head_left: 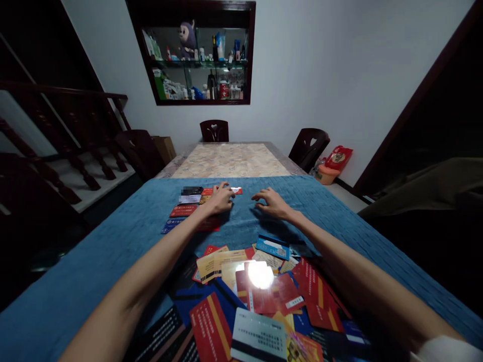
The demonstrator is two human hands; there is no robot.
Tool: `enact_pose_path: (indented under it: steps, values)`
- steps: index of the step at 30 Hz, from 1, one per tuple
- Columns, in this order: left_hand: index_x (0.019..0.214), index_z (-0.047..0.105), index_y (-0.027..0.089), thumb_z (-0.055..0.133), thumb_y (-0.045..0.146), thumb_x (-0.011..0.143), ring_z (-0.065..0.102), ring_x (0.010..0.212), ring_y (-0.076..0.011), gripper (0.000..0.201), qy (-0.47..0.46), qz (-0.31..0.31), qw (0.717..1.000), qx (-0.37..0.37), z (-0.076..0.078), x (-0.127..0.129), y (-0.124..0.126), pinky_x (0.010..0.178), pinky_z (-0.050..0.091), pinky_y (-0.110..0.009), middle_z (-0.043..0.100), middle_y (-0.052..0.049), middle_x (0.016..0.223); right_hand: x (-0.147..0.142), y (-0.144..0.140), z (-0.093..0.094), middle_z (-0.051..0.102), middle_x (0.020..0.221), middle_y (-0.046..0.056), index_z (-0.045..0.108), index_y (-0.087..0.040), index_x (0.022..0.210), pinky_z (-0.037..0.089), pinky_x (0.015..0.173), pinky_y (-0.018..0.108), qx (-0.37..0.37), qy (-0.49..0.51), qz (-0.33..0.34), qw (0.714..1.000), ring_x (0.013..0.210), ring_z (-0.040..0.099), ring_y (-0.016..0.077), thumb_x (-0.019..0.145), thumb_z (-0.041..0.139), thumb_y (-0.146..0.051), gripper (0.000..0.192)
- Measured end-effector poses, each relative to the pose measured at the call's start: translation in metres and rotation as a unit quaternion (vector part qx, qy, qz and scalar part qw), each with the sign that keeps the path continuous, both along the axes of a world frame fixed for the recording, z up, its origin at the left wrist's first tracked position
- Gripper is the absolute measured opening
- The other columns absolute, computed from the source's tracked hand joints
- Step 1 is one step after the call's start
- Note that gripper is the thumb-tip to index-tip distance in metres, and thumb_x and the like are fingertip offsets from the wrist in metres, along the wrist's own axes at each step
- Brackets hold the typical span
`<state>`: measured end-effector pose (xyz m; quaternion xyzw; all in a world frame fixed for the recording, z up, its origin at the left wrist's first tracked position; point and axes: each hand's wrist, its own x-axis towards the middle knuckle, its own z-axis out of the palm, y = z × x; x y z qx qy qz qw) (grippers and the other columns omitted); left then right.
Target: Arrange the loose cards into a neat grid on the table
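A long table is covered by a blue cloth (113,241). Near me lies a loose heap of plastic cards (260,296), red, blue, yellow and black, overlapping each other. Farther out, several cards (184,206) lie laid out flat in rows. My left hand (220,198) rests palm down on those laid-out cards, its fingers next to a red card (236,190) at the far end of the row. My right hand (272,203) hovers just to the right over bare cloth, fingers spread and curled, holding nothing.
Beyond the cloth the table's patterned top (230,160) shows. Dark chairs (214,130) stand at the far end and at both sides. A wall shelf (196,55) with bottles hangs above. A staircase railing (68,130) runs along the left.
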<state>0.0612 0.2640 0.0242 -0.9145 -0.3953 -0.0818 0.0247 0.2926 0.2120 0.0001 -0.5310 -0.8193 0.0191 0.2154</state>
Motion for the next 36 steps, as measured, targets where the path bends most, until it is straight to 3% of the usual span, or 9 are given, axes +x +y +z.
enact_pose_path:
  steps: [13,22,29,33,36]
  values:
    - [0.103,0.072,0.02,0.058,0.014,0.081,0.032,0.135,-0.0373,0.027,-0.065,-0.037,0.997,-0.02,-0.001,-0.013,-0.094,0.106,0.029,-0.06,0.067,-0.01,0.117,0.013,-0.104,0.002,0.07,0.094,0.008,0.074,-0.022,0.101,0.041,0.082,0.035,0.046,0.019,0.038,0.998,0.092,0.055,0.0221,0.089,0.056,-0.021,0.021]
    - [0.097,0.072,0.022,0.061,0.016,0.084,0.035,0.135,-0.0306,0.018,-0.099,-0.122,0.985,-0.073,-0.003,-0.023,-0.16,0.109,0.029,-0.053,0.07,-0.006,0.109,-0.013,-0.168,0.003,0.07,0.097,0.008,0.072,-0.028,0.103,0.042,0.084,0.042,0.052,0.026,0.085,0.995,0.098,0.053,0.0242,0.094,0.054,-0.028,0.021]
    - [0.082,0.071,0.023,0.057,0.017,0.086,0.041,0.127,-0.0296,0.016,-0.062,-0.197,0.975,-0.076,0.005,-0.02,-0.2,0.104,0.03,-0.051,0.071,-0.006,0.102,-0.032,-0.189,0.002,0.069,0.116,0.005,0.069,-0.031,0.108,0.04,0.089,0.046,-0.001,-0.008,0.151,0.988,0.112,0.049,0.0268,0.088,0.057,-0.02,0.026]
    - [0.075,0.068,0.02,0.057,0.014,0.084,0.041,0.128,-0.0309,0.015,-0.019,-0.232,0.97,-0.068,0.003,-0.017,-0.206,0.102,0.03,-0.051,0.07,-0.006,0.101,-0.032,-0.191,-0.003,0.068,0.121,0.005,0.069,-0.031,0.111,0.039,0.094,0.049,-0.02,-0.019,0.168,0.985,0.118,0.046,0.0284,0.088,0.056,-0.019,0.029]
    - [0.082,0.069,0.021,0.056,0.014,0.084,0.041,0.128,-0.0313,0.015,-0.018,-0.227,0.971,-0.072,-0.001,-0.017,-0.205,0.1,0.031,-0.05,0.069,-0.007,0.106,-0.031,-0.192,-0.006,0.068,0.122,0.007,0.069,-0.03,0.111,0.038,0.095,0.05,-0.012,-0.024,0.15,0.988,0.117,0.047,0.0284,0.093,0.051,-0.024,0.026]
